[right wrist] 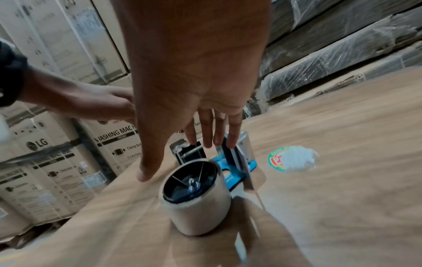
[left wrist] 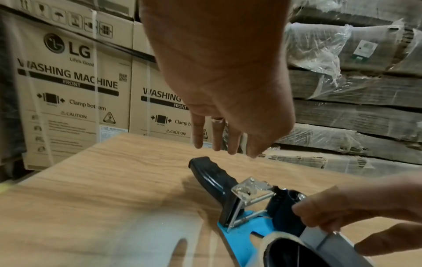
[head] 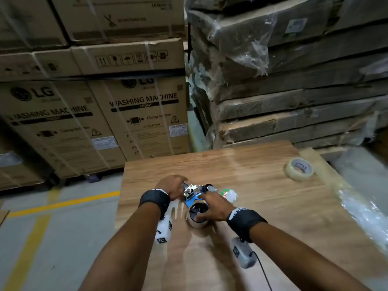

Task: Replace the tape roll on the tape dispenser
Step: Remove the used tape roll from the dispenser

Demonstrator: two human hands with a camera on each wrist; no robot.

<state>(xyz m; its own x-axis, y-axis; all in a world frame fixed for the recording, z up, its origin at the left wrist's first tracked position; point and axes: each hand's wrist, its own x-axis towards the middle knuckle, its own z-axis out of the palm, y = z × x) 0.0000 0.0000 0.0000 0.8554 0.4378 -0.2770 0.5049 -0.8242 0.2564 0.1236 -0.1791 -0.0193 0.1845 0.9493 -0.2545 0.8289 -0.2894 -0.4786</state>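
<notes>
A blue tape dispenser (head: 194, 196) (left wrist: 242, 233) (right wrist: 237, 173) lies on the wooden table (head: 262, 217). Its spool carries a nearly bare cardboard core (head: 198, 217) (right wrist: 196, 198) around a black hub. My left hand (head: 174, 185) (left wrist: 228, 140) hovers with straight fingers just above the black handle (left wrist: 212, 177), apart from it. My right hand (head: 212, 204) (right wrist: 210, 137) rests on the dispenser's front end, its thumb spread beside the core. A full roll of clear tape (head: 299, 169) lies flat at the table's far right.
A crumpled white wad with a green-and-red label (head: 228, 195) (right wrist: 294, 160) lies just right of the dispenser. Washing-machine cartons (head: 94, 122) stand behind on the left, and plastic-wrapped flat cartons (head: 294, 91) on the right. The table's left edge (head: 121, 196) drops to the floor.
</notes>
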